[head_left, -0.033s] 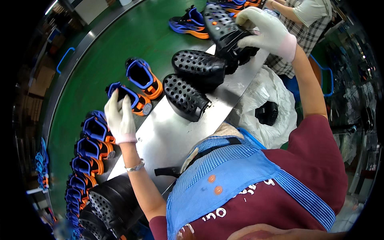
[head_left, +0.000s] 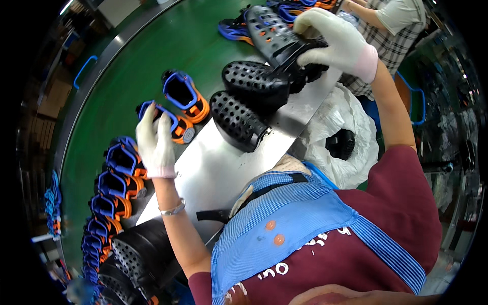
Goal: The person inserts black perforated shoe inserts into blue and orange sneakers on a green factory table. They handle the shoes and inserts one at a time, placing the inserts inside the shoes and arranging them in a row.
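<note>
My gloved right hand [head_left: 338,48] is curled round the heel end of a black perforated shoe tree [head_left: 269,33], holding it tilted at the far end of the metal plate. Two similar pieces, a middle shoe tree [head_left: 254,81] and a nearer shoe tree [head_left: 236,119], lie beside it on the plate. My gloved left hand [head_left: 155,145] has its fingers extended and apart over a blue, orange and black sneaker [head_left: 180,129]; whether the fingertips touch it I cannot tell. Just beyond stands another such sneaker [head_left: 185,96].
A row of sneakers [head_left: 114,183] runs down the left of the green surface [head_left: 122,71]. More black shoe trees [head_left: 137,254] lie at the lower left. A white plastic-lined container [head_left: 361,147] with a black piece inside is on the right. A person in a checked garment [head_left: 396,40] is at the far right.
The shoe tree in my right hand has swung slightly left, covering more of the sneaker behind it. My left hand has shifted slightly right and its fingers have moved a little.
</note>
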Available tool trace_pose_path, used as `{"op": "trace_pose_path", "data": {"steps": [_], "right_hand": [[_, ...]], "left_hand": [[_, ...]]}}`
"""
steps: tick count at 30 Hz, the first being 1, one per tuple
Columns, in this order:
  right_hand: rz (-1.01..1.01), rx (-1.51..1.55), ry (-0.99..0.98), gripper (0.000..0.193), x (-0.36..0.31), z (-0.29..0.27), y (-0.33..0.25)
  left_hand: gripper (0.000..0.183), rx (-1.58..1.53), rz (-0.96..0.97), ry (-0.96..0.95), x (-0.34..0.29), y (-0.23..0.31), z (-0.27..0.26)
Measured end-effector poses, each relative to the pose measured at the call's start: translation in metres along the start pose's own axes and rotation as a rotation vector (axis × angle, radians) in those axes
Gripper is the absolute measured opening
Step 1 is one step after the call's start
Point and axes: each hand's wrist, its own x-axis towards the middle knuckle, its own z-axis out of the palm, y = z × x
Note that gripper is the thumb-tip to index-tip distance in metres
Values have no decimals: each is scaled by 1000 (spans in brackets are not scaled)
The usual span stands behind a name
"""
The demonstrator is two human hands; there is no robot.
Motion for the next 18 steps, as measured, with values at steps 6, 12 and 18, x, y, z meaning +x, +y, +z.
{"op": "trace_pose_path", "data": {"steps": [6, 12, 18], "right_hand": [[-386, 302, -105, 36, 39, 50, -104], [-232, 395, -357, 49, 70, 102, -141], [-109, 283, -605, 56, 87, 146, -171]], "left_hand": [[63, -1236, -381, -350, -25, 63, 14], [40, -1197, -323, 30, -47, 40, -7], [33, -1157, -308, 350, -51, 17, 0]]}}
